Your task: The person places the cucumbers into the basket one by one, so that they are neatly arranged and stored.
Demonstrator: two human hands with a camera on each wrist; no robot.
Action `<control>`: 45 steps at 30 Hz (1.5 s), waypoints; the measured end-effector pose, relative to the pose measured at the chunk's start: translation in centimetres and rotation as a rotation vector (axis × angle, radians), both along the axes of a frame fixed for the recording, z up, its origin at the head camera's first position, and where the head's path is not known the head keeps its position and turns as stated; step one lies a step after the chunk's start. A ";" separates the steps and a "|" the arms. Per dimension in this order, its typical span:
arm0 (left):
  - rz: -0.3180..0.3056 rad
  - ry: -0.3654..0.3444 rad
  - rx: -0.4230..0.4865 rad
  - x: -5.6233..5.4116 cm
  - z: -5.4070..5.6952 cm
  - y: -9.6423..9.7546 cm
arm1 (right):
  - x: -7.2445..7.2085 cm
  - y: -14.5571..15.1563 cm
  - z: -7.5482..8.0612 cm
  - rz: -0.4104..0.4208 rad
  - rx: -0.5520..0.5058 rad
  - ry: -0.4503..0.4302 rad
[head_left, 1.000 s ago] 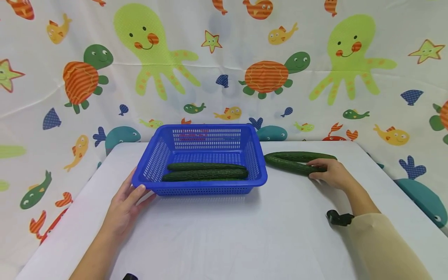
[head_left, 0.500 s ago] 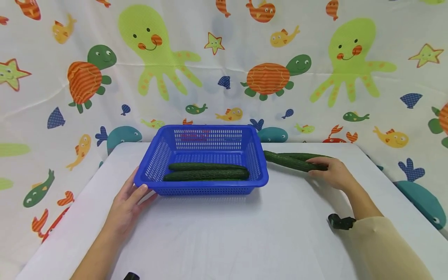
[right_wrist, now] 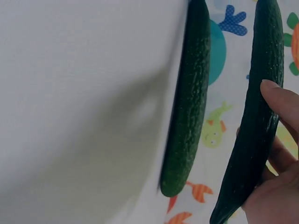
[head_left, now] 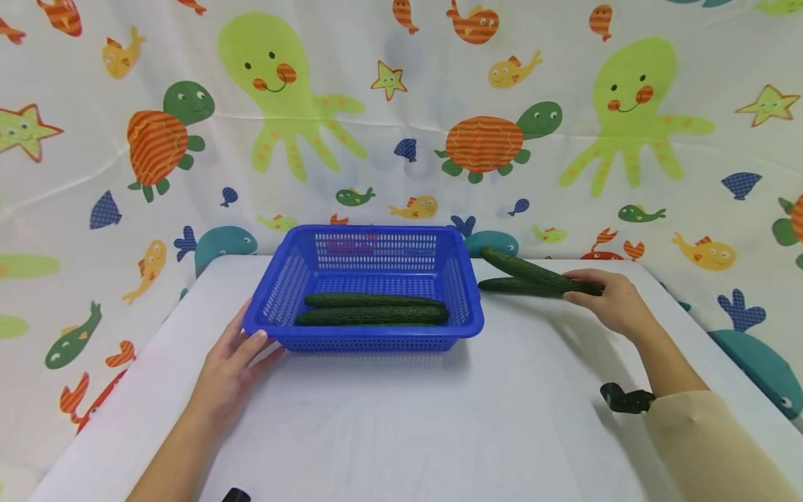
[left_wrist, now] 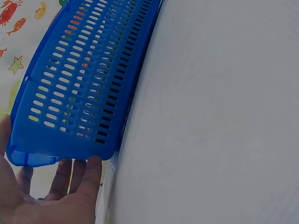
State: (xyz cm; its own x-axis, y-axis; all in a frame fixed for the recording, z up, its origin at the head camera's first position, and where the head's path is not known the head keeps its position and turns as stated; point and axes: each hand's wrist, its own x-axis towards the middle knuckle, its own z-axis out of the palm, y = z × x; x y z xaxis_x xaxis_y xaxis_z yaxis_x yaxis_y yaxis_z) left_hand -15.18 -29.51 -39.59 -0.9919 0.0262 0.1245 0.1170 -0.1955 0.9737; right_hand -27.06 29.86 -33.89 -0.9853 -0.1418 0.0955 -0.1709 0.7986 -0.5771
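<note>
My right hand [head_left: 615, 303] grips a dark green cucumber [right_wrist: 254, 121] near one end, thumb on top and fingers beneath. Its far end tilts up above the table. A second cucumber [right_wrist: 189, 107] lies on the table, partly overlapped by the held one in the head view. At the left front corner of a blue plastic basket [head_left: 364, 332], my left hand [head_left: 226, 376] holds the rim with its thumb, and the fingertips [left_wrist: 93, 168] reach the lower corner. Several cucumbers [head_left: 376, 316] lie lengthwise inside the basket, toward its near wall.
A white cloth covers the table [head_left: 401, 425]. Behind it hangs a curtain [head_left: 426, 84] printed with sea animals. Black wrist devices show near both arms, and a beige sleeve [head_left: 715, 439] covers the right forearm.
My right hand has raised one cucumber off the table, its far end now tilted up, and moved slightly right. The other cucumber stays lying there. My left hand stays at the basket corner.
</note>
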 end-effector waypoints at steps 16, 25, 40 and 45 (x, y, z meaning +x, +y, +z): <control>0.019 -0.028 -0.024 0.0 0.3 0.1 | -1.0 -3.4 4.7 0.006 -0.003 0.029; 0.023 -0.025 -0.018 0.1 0.2 -0.1 | -2.2 -8.9 7.3 0.093 -0.069 -0.038; 0.033 -0.036 -0.036 -0.1 0.3 0.0 | -4.4 -15.7 8.4 0.173 -0.109 -0.071; 0.043 -0.058 -0.062 0.0 0.5 0.1 | -5.3 -17.6 8.7 0.194 -0.148 -0.093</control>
State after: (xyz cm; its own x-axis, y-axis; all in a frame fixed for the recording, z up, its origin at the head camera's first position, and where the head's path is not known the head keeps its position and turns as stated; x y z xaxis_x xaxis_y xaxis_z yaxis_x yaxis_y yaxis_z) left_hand -15.19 -29.44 -39.09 -0.9977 -0.0109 0.0665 0.0674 -0.1308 0.9891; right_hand -32.34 12.25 -25.21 -0.9465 -0.3202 0.0393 -0.2532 0.6619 -0.7056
